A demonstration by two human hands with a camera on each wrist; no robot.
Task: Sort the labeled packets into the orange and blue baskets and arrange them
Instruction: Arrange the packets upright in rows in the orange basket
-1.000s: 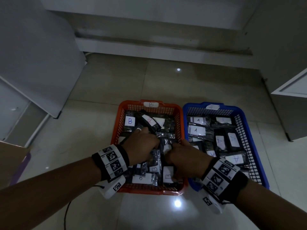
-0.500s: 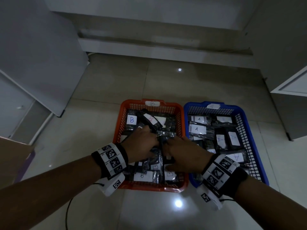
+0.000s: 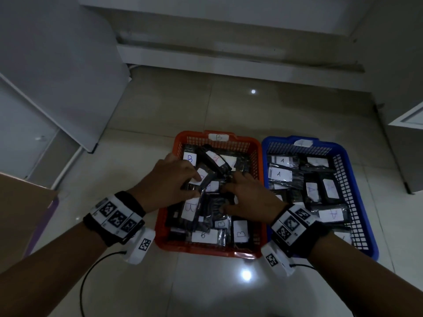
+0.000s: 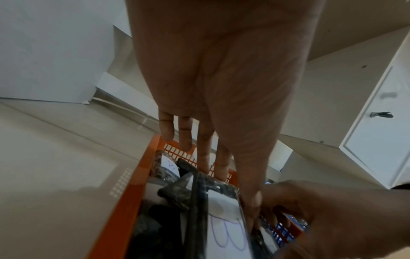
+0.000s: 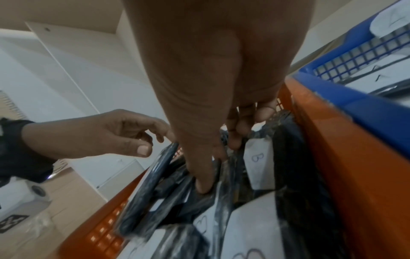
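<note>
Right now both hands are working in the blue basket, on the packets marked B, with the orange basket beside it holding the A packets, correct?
Not quite: you have the baskets swapped. The head view shows the left hand and right hand in the orange basket, on the B packets. The blue basket beside it holds the A packets.
</note>
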